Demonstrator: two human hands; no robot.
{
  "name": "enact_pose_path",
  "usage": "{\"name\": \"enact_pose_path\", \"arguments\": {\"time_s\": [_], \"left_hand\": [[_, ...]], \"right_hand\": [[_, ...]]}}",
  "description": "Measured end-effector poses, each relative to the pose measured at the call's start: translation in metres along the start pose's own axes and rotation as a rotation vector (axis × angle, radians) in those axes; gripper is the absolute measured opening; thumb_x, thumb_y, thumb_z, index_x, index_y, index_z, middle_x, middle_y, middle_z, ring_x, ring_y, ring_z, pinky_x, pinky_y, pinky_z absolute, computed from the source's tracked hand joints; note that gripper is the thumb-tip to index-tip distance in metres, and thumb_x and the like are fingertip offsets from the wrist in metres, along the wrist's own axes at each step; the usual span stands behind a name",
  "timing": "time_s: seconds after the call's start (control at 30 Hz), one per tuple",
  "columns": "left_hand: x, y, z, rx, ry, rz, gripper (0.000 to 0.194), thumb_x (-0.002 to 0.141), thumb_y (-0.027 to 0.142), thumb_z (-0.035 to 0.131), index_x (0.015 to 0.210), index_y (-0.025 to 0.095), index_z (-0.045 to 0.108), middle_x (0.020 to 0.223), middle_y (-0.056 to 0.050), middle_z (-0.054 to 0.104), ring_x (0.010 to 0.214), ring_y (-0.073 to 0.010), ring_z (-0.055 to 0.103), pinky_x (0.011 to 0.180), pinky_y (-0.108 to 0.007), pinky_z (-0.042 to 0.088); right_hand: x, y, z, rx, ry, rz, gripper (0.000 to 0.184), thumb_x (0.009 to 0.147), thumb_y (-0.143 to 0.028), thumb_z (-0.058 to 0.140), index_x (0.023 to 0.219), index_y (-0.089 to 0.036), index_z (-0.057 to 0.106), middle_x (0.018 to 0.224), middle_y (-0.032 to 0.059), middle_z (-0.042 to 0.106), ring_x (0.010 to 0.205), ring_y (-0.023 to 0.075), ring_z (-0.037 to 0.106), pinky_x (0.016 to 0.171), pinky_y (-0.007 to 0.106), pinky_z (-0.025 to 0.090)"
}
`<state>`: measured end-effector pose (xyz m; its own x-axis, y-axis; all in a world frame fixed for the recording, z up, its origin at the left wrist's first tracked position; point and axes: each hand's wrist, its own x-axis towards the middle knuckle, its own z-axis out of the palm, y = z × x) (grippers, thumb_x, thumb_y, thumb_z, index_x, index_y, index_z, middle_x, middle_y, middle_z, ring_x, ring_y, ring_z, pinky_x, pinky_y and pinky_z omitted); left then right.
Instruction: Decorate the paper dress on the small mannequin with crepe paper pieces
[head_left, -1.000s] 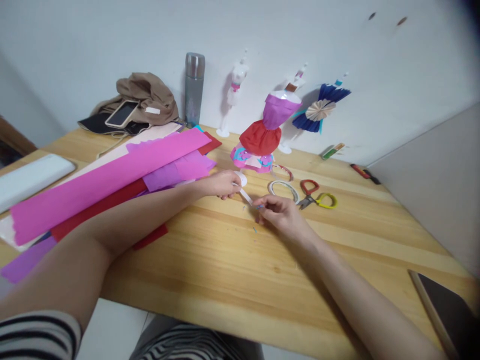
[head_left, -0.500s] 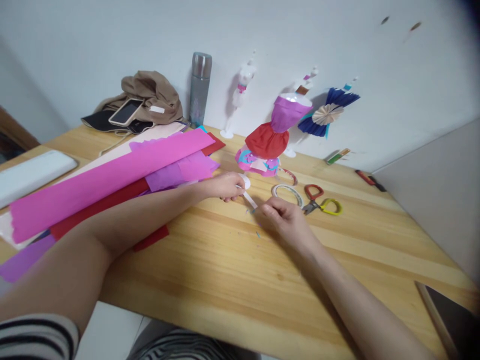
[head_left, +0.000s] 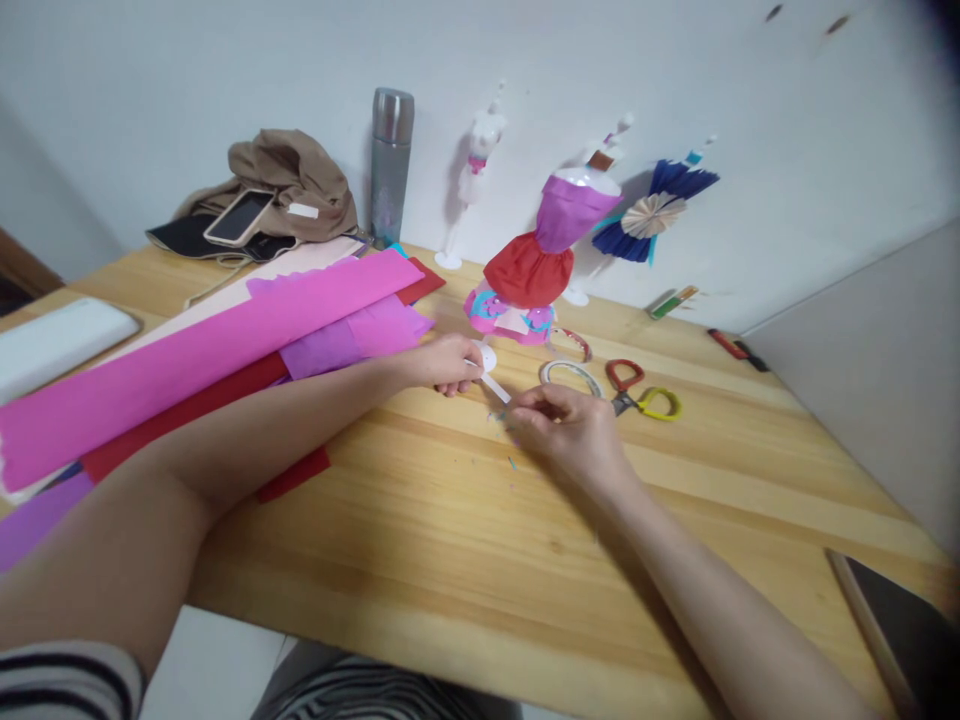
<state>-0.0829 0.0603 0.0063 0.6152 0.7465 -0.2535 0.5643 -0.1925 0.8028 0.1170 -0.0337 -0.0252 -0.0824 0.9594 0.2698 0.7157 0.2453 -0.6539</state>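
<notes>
A narrow strip of white tape [head_left: 496, 388] stretches between my two hands, just above the table. My left hand [head_left: 450, 362] pinches its far left end, with the fingers closed. The near end is between the thumb and fingers of my right hand [head_left: 574, 432]. Right behind them stands a small mannequin dressed in a purple paper top [head_left: 574, 215] and a red gathered skirt [head_left: 529, 272]. Its pink hem [head_left: 510, 322] carries blue and purple trim, and its round white base [head_left: 487, 357] shows beside my left fingers. A tape roll [head_left: 571, 365] lies behind my right hand.
Scissors [head_left: 628, 377] with red and yellow handles lie right of the roll. Pink paper [head_left: 210, 355] and other coloured sheets cover the left. Two more mannequins [head_left: 486, 135], a steel flask [head_left: 391, 165], a phone [head_left: 240, 217] and brown cloth [head_left: 292, 175] stand or lie along the wall.
The view has shifted slightly. Both hands keep their pinch on the tape strip, and the right hand's fingers have turned a little. Little else differs.
</notes>
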Motion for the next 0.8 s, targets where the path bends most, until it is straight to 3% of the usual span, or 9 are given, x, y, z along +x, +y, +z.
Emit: {"name": "enact_pose_path", "arguments": {"time_s": [0.17,0.4,0.63,0.8], "left_hand": [[0.003,-0.004,0.001,-0.015,-0.001,0.015,0.017,0.091,0.013,0.051,0.076,0.014,0.058,0.058,0.002,0.057,0.044,-0.0074,0.052,0.041,-0.018,0.039],[0.008,-0.012,0.003,0.032,0.019,0.077,0.021,0.088,0.015,0.052,0.068,0.014,0.057,0.056,0.001,0.057,0.046,-0.0075,0.053,0.042,-0.018,0.039],[0.009,-0.015,0.001,0.035,-0.005,0.09,0.017,0.088,0.017,0.052,0.073,0.014,0.058,0.059,0.001,0.059,0.047,-0.0084,0.054,0.043,-0.019,0.04],[0.01,-0.018,0.002,0.002,0.002,0.106,0.013,0.088,0.018,0.052,0.077,0.014,0.06,0.061,0.0,0.06,0.047,-0.009,0.054,0.044,-0.02,0.039]], "right_hand": [[0.015,0.011,0.007,-0.173,0.069,-0.113,0.013,0.083,-0.02,0.066,0.072,-0.019,0.072,0.067,0.0055,0.066,0.066,0.0205,0.062,0.065,0.033,0.047],[0.013,0.002,0.006,-0.263,-0.211,-0.342,0.032,0.09,-0.006,0.046,0.089,-0.015,0.077,0.083,0.0116,0.068,0.073,0.0201,0.064,0.065,0.03,0.048],[0.012,0.0,-0.001,-0.16,-0.31,-0.377,0.034,0.088,-0.005,0.051,0.104,-0.019,0.077,0.094,0.0097,0.073,0.084,0.0197,0.069,0.075,0.03,0.053],[0.022,-0.011,-0.005,-0.26,-0.428,-0.507,0.032,0.081,-0.001,0.053,0.095,-0.017,0.076,0.091,0.009,0.07,0.078,0.0176,0.066,0.069,0.028,0.049]]}}
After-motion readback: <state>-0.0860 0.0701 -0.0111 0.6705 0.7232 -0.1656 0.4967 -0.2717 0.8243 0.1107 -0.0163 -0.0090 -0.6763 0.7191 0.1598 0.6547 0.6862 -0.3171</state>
